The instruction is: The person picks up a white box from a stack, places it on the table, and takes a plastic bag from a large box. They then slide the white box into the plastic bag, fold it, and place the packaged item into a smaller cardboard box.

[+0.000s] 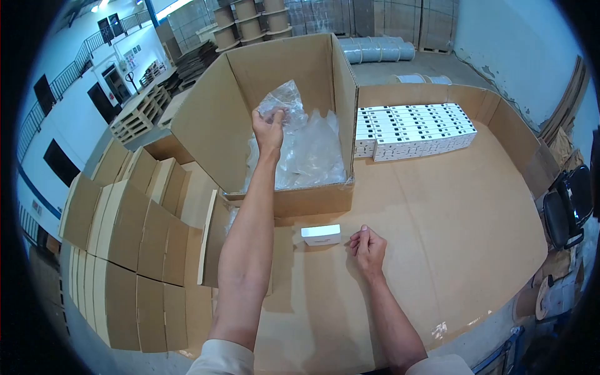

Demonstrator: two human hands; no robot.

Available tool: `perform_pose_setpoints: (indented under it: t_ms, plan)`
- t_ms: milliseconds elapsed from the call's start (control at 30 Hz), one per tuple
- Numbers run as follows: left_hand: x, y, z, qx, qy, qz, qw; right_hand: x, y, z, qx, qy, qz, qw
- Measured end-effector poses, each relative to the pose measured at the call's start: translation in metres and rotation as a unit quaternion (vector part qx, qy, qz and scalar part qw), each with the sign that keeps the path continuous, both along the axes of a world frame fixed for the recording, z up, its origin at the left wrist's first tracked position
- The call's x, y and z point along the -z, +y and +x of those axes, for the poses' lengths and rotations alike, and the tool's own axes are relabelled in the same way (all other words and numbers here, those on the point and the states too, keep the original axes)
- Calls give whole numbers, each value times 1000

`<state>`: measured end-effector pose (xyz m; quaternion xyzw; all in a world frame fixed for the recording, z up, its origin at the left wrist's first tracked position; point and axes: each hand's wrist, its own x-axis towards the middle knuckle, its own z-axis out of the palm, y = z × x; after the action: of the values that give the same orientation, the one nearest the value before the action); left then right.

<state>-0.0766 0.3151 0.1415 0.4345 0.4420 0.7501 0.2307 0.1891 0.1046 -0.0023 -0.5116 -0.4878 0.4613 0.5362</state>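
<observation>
My left hand (pixel 269 130) reaches over a large open cardboard box (pixel 312 201), its fingers closed on a clear plastic bag (pixel 283 97). More crumpled clear bags (pixel 309 153) fill the bottom of that box. A small white box (pixel 321 235) lies on the cardboard-covered table (pixel 406 269) in front of the large box. Just right of the white box, apart from it, is my right hand (pixel 369 249). Its fingers are curled with the thumb against them, and whether anything small is between them cannot be made out.
Rows of stacked small white boxes (pixel 425 132) stand at the table's back right, inside a cardboard border (pixel 519 137). Several flat brown cartons (pixel 137 250) are piled on the left. A black chair (pixel 565 206) stands beyond the right edge. Cable spools (pixel 250 26) are stacked behind.
</observation>
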Motion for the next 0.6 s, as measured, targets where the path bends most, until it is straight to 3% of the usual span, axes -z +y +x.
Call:
perform_pose_setpoints:
  t_ms: [167, 333, 500, 600]
  plan:
    - [-33, -21, 10, -22, -35, 53, 998, 4, 1, 0, -4, 7, -4, 1000]
    - [-40, -78, 37, 82, -84, 125, 985, 7, 2, 0, -2, 13, 9, 1000]
    - [-12, -186, 76, 125, -113, 59, 984, 3, 1, 4, -6, 52, -7, 999]
    - [24, -243, 98, 117, -149, 1, 982, 20, 2, 5, -29, 146, -4, 989]
